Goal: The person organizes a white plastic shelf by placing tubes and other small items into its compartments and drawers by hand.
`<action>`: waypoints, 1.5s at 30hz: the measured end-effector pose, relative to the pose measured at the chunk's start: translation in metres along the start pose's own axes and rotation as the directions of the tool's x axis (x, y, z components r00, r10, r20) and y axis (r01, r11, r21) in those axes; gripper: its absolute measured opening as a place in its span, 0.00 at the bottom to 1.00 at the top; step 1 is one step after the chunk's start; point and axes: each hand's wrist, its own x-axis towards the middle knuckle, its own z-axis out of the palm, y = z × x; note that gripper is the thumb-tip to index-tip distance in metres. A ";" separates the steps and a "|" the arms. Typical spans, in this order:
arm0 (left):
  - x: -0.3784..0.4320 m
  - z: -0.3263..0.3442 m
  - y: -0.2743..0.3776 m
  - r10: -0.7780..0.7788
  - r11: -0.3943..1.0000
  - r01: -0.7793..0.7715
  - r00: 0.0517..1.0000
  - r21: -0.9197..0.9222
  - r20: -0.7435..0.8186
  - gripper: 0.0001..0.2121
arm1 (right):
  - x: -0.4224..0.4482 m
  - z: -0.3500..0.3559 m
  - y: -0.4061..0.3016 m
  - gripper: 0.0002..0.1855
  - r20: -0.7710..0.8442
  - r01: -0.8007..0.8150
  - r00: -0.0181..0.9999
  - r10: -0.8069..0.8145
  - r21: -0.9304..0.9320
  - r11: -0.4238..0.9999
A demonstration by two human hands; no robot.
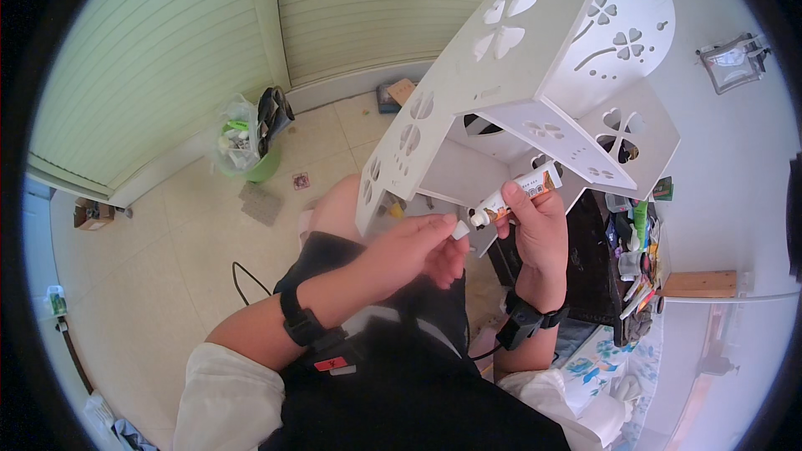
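A white squeeze tube (525,189) with orange print and writing is held by its body in my right hand (534,220), its nozzle tilted down to the left. Between the thumb and a finger of my left hand (432,247) is a small white cap (461,230), just apart from the nozzle. Both hands are in front of a white shelf unit (432,119) with clover-shaped cutouts, which stands before me at an angle in the picture. Its lower compartment is partly hidden by my hands and the tube.
To the right, a dark cabinet (592,257) carries a row of small items (639,244). A green bin (260,166) lined with a plastic bag stands on the tiled floor (150,275) by the shutter doors (175,62). A cable (241,275) curves beside my leg.
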 end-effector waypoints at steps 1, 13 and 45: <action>0.000 0.000 0.000 0.000 1.000 0.000 1.000 -0.001 0.001 0.18 | 0.000 -0.001 0.001 0.12 -0.007 -0.006 1.000 0.006 -0.009 1.000; -0.004 0.005 0.006 -0.005 1.000 0.005 1.000 0.003 0.031 0.18 | 0.004 -0.002 0.003 0.17 -0.070 -0.052 0.996 0.050 -0.031 0.998; -0.002 0.006 0.007 0.004 1.000 -0.004 0.999 0.000 0.052 0.18 | 0.002 0.004 0.004 0.18 -0.121 -0.105 0.988 0.098 -0.052 0.993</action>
